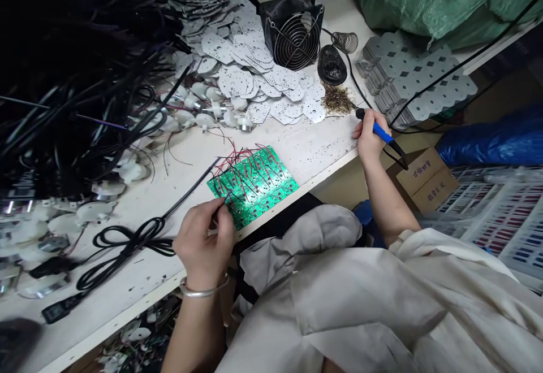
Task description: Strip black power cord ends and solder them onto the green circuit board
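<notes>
the circuit board panel (265, 189) is shining bright green, red and black wires (244, 161) streaking it. the soldering iron (383, 133) is showing blue between black ends. loose plates (235, 82) are showing white with dark dots; the fan guard (297, 39) is forming dark concentric rings.

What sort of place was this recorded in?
Probably a small electronics assembly workshop: the right hand holds what looks like a soldering iron, red and black wires lie across a green circuit board, and white plates lie heaped on the bench.
</notes>
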Available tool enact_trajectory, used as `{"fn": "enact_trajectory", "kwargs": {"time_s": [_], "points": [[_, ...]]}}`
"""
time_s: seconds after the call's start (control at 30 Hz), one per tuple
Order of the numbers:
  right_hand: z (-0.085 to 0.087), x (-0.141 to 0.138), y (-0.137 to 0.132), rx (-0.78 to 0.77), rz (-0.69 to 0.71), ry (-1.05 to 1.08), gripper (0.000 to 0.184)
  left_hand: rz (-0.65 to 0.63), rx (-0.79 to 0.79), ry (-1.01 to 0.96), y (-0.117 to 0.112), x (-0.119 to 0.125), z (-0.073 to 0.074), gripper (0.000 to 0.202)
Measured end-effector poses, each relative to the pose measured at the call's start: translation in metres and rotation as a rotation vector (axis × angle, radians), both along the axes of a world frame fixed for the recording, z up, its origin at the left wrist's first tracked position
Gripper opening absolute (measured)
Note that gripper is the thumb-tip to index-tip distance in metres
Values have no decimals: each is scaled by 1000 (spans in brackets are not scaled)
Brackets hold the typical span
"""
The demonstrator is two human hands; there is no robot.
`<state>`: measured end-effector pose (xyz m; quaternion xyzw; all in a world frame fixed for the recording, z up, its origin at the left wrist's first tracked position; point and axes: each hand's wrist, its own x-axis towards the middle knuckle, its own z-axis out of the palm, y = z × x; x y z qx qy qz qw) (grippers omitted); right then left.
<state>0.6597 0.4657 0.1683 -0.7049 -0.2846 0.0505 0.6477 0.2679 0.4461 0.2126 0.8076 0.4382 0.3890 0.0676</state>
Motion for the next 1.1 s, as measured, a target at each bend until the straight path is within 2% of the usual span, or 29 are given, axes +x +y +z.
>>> {"fn": "enact_trajectory", "kwargs": {"time_s": [0.33, 0.47, 0.53, 0.6, 0.67, 0.73, 0.8, 0.9, 1.0, 1.1], "points": [[0, 1, 1, -23, 60, -22, 56, -25, -43, -68, -6, 6, -5, 7], [0, 8, 3, -12, 66, 3, 58, 40, -82, -13, -11, 2, -6, 4], [2, 5, -1, 45, 69, 25, 55, 96, -130, -10, -16, 3, -4, 6], [7, -12, -10, 163, 85, 18, 47, 123, -186, -58, -23, 6, -2, 9], [15, -43, -22, 259, 178, -20, 35, 122, -261, -139, -31, 9, -3, 10], [23, -82, -35, 200, 418, -90, 25, 119, -356, -254, -35, 11, -6, 11], [28, -123, -47, 140, 671, -285, 18, 121, -415, -381, -37, 10, -9, 10], [27, -174, -51, 109, 904, -527, 20, 88, -377, -489, -38, 7, -10, 8], [18, -202, -42, 83, 962, -640, 32, 18, -320, -489, -39, 4, -10, 7], [14, -212, -36, 114, 969, -677, 25, 14, -308, -466, -40, 3, -13, 11]]}}
